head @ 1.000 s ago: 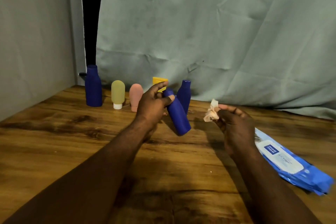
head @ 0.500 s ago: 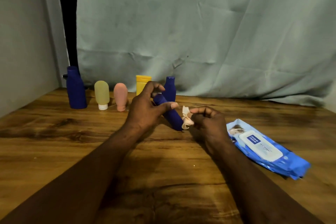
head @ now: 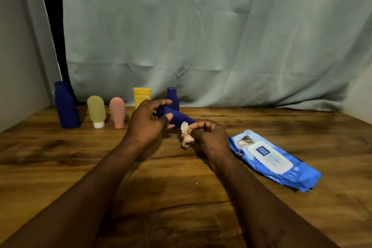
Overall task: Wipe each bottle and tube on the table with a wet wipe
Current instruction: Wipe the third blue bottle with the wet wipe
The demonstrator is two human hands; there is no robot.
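My L hand (head: 149, 125) grips the small blue bottle (head: 177, 118) by its neck end, just above frame centre, tilted w/ the base pointing lower right. My R hand (head: 209, 135) pinches the scrunched wipe (head: 186, 134) right at that base. Bottle looks like light, stiff plastic, prob slick once wet, so I reckon the hold is best kept round the neck w/ thumb opposing fingers, leaving the body free. The wipe is soft & limp, so it needs a firm pinch; the other bottles (head: 96, 109) stand in a row at mid left.
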